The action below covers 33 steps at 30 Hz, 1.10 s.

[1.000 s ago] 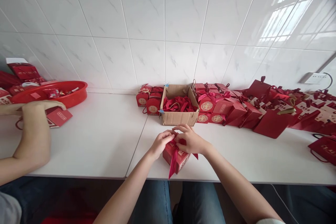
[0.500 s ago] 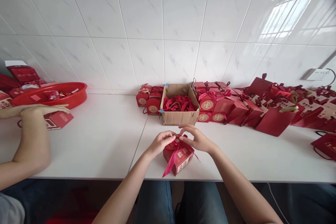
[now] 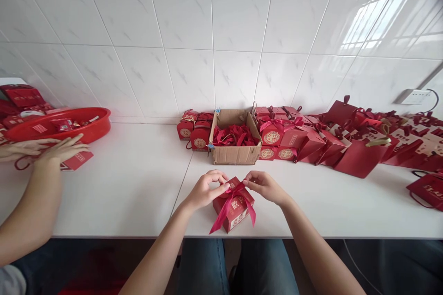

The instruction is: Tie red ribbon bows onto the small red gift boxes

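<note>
A small red gift box (image 3: 236,207) with gold print sits near the front edge of the white table (image 3: 138,184). A red ribbon (image 3: 228,203) is tied over its top, with its tails hanging down the front. My left hand (image 3: 204,190) pinches the left loop of the ribbon bow. My right hand (image 3: 265,185) pinches the right loop. Both hands rest just above the box, fingers closed on the ribbon.
An open cardboard box (image 3: 235,138) of red ribbons stands behind. Finished red gift boxes (image 3: 194,131) and a heap of red paper bags (image 3: 363,147) line the wall. At left, another person's hands (image 3: 44,150) handle a flat red box beside a red tray (image 3: 58,124).
My hands have drawn apart, pulling the bow loops outward over the box. The ribbon tails now hang down the front. The other person's hands shifted slightly on their flat box.
</note>
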Motion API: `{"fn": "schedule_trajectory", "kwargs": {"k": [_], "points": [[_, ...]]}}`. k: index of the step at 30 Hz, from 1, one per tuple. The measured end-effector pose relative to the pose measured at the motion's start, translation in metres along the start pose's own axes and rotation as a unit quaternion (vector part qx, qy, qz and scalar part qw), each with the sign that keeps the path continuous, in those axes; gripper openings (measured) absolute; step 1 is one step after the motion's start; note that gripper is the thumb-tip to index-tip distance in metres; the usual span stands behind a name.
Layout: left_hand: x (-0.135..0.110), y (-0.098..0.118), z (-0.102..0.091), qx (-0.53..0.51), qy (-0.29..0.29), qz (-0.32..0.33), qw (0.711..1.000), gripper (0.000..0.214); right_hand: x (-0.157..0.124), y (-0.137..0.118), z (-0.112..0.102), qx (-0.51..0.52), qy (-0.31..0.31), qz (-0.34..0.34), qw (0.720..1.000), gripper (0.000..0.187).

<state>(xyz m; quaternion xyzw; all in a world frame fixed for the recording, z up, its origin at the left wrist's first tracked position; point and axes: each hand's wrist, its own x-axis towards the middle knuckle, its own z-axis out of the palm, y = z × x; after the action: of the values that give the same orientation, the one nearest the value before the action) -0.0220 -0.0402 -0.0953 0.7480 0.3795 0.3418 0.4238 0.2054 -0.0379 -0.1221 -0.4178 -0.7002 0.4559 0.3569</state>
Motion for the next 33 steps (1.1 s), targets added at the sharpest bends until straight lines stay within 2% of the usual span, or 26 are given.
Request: {"fn": "schedule_trajectory", "kwargs": {"k": [4, 9, 13, 15, 20, 29, 33], "points": [[-0.002, -0.006, 0.000, -0.084, -0.045, -0.055, 0.994, 0.026, 0.001, 0.003, 0.001, 0.030, -0.005, 0.006, 1.000, 0.030], [-0.004, -0.011, 0.006, -0.158, -0.044, -0.066, 0.984, 0.028, 0.003, -0.004, 0.005, -0.064, 0.083, -0.072, 0.992, 0.023], [-0.004, -0.009, 0.006, -0.179, -0.043, -0.072, 0.980, 0.026, 0.004, -0.020, 0.013, -0.156, 0.015, -0.130, 0.979, 0.015], [-0.004, -0.007, 0.005, -0.178, -0.039, -0.071, 0.981, 0.026, 0.005, -0.027, 0.018, -0.193, -0.005, -0.134, 0.972, 0.012], [-0.002, -0.006, 0.005, -0.151, -0.029, -0.068, 0.986, 0.028, 0.006, -0.031, 0.025, -0.238, 0.004, -0.133, 0.962, 0.005], [0.005, -0.010, 0.000, -0.047, -0.004, -0.043, 0.998, 0.028, 0.006, -0.025, 0.029, -0.222, 0.003, -0.133, 0.966, 0.005], [0.004, -0.013, -0.001, -0.029, -0.027, -0.057, 0.998, 0.028, 0.003, -0.023, 0.027, -0.198, 0.007, -0.126, 0.972, 0.005]]}}
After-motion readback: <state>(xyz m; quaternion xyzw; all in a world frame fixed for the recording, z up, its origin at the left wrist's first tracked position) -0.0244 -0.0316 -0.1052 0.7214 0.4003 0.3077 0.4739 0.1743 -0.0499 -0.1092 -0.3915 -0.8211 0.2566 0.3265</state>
